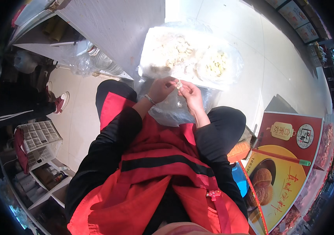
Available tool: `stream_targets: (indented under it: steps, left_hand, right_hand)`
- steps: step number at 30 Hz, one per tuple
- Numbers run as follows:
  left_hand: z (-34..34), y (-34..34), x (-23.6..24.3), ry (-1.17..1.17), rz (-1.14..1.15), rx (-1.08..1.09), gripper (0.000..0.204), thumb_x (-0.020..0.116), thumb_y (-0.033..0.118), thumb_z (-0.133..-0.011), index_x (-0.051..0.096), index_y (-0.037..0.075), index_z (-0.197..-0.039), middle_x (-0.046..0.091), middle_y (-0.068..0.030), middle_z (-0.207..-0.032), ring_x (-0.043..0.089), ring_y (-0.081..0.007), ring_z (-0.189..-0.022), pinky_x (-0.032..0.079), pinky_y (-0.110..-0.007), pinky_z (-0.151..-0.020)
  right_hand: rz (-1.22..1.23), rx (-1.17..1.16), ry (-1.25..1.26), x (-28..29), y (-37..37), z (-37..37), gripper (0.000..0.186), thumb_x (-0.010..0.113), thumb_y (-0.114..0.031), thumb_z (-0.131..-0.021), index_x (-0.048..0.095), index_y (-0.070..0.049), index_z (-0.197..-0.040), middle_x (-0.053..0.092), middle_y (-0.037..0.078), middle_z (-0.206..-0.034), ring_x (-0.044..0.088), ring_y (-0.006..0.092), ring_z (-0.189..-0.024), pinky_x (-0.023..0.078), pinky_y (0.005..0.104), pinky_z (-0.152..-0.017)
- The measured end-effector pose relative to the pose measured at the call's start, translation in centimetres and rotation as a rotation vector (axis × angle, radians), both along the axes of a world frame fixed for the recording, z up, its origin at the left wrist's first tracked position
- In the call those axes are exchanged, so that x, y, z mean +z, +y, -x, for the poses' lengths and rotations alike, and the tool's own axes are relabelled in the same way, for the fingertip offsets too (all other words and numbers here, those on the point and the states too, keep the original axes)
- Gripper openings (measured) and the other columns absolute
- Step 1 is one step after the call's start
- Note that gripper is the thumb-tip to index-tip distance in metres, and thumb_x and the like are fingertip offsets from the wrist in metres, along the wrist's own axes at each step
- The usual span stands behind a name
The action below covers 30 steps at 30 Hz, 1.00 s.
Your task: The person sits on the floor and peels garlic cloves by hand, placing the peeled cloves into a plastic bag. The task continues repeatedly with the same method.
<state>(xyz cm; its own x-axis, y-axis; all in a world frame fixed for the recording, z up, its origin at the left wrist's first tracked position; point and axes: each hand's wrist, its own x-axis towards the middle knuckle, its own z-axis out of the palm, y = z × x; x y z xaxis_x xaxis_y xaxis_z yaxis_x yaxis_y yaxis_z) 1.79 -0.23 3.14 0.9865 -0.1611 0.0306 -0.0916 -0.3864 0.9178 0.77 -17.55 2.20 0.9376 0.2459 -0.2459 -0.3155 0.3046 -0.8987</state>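
Note:
My left hand (163,88) and my right hand (189,96) meet at the middle, fingers pinched on a small pale piece that looks like a garlic clove (179,84). A silver band circles my left wrist. Below my hands lies a crumpled clear plastic bag (163,113). Just beyond them, a white tray or box top (149,51) holds a heap of pale, papery cloves (175,53) and, to the right, a plastic bag of smoother yellowish pieces (216,62).
Grey cabinet (88,19) with plastic containers at upper left. Another person's shoe (61,102) and dark trouser leg are at left, above a white basket (42,135) and shelving. An orange brush (238,150), blue dustpan (238,178) and red-and-yellow sign board (280,145) stand at right.

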Motion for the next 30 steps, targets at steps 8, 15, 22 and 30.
stream_targets:
  steps: [8, 15, 22, 30]
  left_hand:
    - [0.1, 0.2, 0.6, -0.029, -0.026, -0.031, 0.026, 0.07, 0.019, -0.082, 0.067, 0.003, -0.102, 0.07, -0.0107, -0.082, 0.067, -0.0139, -0.072, 0.051, -0.028, -0.066]
    - [-0.1, 0.4, 0.0, 0.02, 0.054, -0.031, 0.025, 0.067, 0.021, -0.084, 0.067, 0.002, -0.101, 0.07, -0.0106, -0.083, 0.066, -0.0137, -0.072, 0.051, -0.028, -0.067]
    - [-0.2, 0.2, 0.5, -0.031, -0.042, -0.019, 0.022, 0.067, 0.02, -0.084, 0.066, 0.001, -0.095, 0.069, -0.0102, -0.08, 0.065, -0.0159, -0.07, 0.05, -0.028, -0.066]
    - [-0.1, 0.4, 0.0, -0.092, -0.165, -0.162, 0.017, 0.066, 0.017, -0.082, 0.065, 0.003, -0.092, 0.065, -0.0096, -0.079, 0.063, -0.0208, -0.07, 0.05, -0.031, -0.065]
  right_hand:
    - [0.003, 0.032, -0.023, 0.1, 0.0, -0.1, 0.029, 0.057, -0.004, -0.091, 0.057, 0.004, -0.118, 0.067, 0.01, -0.109, 0.061, 0.0106, -0.092, 0.047, 0.0232, -0.075]
    - [-0.024, 0.038, -0.044, 0.5, 0.1, -0.1, 0.027, 0.057, -0.002, -0.09, 0.058, 0.004, -0.117, 0.067, 0.009, -0.108, 0.06, 0.0097, -0.087, 0.047, 0.0234, -0.074]
    - [0.038, -0.011, -0.051, 0.2, 0.5, 0.2, 0.027, 0.056, 0.002, -0.089, 0.058, 0.004, -0.116, 0.068, 0.008, -0.101, 0.06, 0.0095, -0.079, 0.049, 0.0235, -0.071]
    - [0.028, -0.171, 0.044, -0.2, -0.5, -0.6, 0.028, 0.056, 0.0, -0.09, 0.055, 0.003, -0.117, 0.064, 0.011, -0.103, 0.06, 0.0126, -0.082, 0.05, 0.0257, -0.075]
